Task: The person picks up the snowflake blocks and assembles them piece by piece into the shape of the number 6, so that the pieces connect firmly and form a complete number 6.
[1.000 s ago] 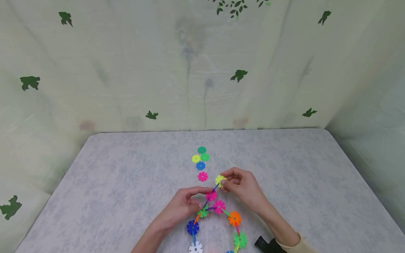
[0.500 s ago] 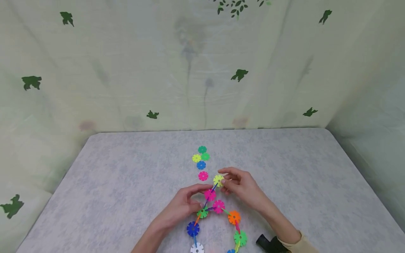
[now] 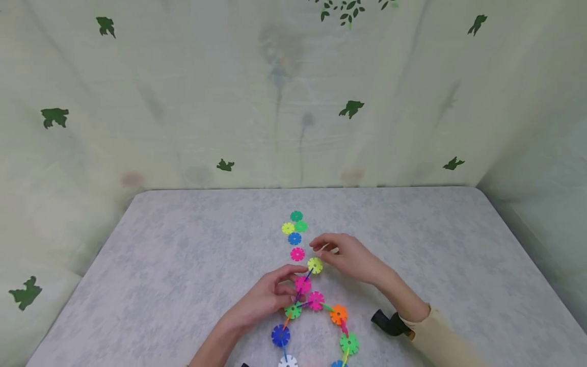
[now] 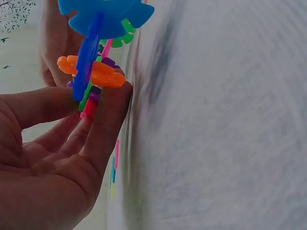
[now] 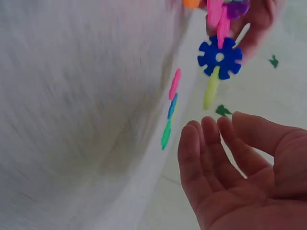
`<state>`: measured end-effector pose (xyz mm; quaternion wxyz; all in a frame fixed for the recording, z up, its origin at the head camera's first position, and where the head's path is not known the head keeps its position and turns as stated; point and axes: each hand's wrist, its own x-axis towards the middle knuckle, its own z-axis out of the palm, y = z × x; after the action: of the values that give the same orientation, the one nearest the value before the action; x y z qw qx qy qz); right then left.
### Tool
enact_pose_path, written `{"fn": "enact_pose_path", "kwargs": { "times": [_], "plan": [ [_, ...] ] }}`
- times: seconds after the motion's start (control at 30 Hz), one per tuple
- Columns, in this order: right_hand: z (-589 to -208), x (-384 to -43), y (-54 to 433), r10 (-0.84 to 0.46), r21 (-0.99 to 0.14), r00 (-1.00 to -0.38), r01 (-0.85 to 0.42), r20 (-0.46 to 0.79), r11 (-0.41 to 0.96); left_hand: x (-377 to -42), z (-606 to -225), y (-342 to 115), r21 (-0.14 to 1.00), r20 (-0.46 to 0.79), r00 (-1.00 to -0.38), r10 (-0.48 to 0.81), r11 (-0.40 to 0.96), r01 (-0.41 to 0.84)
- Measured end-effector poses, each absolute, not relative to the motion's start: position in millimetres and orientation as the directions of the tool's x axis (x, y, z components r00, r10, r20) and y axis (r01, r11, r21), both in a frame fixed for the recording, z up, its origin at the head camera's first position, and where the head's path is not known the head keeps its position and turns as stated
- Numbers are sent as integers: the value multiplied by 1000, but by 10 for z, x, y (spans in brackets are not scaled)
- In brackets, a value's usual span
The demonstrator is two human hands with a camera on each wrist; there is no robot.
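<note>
A linked chain of colourful notched plastic discs lies toward the table's front, slotted edge to edge. My left hand (image 3: 268, 296) grips the chain with thumb and fingers around a pink disc (image 3: 301, 285) and the green disc (image 3: 292, 310) below it. At the chain's upper tip sits a yellow disc (image 3: 315, 265), joined by a dark blue disc (image 5: 206, 56) seen edge-on in the head view. My right hand (image 3: 350, 257) hovers just beside the yellow disc, fingers loosely bent and holding nothing. In the left wrist view, an orange disc (image 4: 108, 75) overlaps the fingertips.
Loose discs lie beyond the hands: pink (image 3: 297, 254), blue (image 3: 294, 238), yellow (image 3: 288, 228) and two green ones (image 3: 296, 216). More of the chain curves toward me, with an orange disc (image 3: 338, 315) on its right side. A printed curtain (image 3: 183, 102) hangs behind the table (image 3: 412, 229).
My right hand has let go of the yellow disc and drawn slightly up and away from it. My left hand stays on the chain, which has shifted a little.
</note>
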<state>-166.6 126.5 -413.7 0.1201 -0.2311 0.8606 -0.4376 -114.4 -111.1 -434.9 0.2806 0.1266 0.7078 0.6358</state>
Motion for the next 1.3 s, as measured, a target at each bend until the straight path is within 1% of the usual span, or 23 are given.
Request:
{"fn": "enact_pose_path", "kwargs": {
  "times": [0.17, 0.33, 0.47, 0.57, 0.77, 0.87, 1.0, 1.17, 1.3],
  "plan": [
    [-4166, -1948, 1130, -606, -761, -795, -375, -31, 530, -1152, -4365, -1116, 972, -234, -810, 538, 156, -177],
    [-4278, -2170, 1044, -667, -738, -739, -397, -95, 545, -1147, -4375, -1119, 969, -243, -806, 540, 171, -178],
    [-4333, -2256, 1007, -706, -719, -699, -431, -117, 546, -1142, -4395, -1122, 973, -228, -804, 550, 165, -164],
    [-4349, -2273, 988, -716, -687, -688, -465, -117, 559, -1137, -4406, -1130, 978, -205, -803, 560, 150, -146],
    [-4344, -2241, 993, -709, -652, -703, -511, -58, 560, -1128, -4404, -1128, 983, -181, -788, 588, 124, -134],
    [-4324, -2204, 1026, -704, -653, -709, -513, -45, 558, -1128, -4395, -1125, 983, -185, -787, 589, 126, -137],
    [-4280, -2133, 1107, -667, -676, -743, -461, -61, 575, -1137, -4392, -1121, 980, -199, -787, 584, 135, -147],
    [-4218, -2010, 1234, -609, -726, -792, -399, -35, 560, -1164, -4393, -1119, 976, -213, -788, 577, 158, -148],
    [-4181, -1883, 1315, -518, -793, -855, -301, -20, 529, -1181, -4386, -1118, 977, -211, -792, 572, 154, -149]
  ]
}}
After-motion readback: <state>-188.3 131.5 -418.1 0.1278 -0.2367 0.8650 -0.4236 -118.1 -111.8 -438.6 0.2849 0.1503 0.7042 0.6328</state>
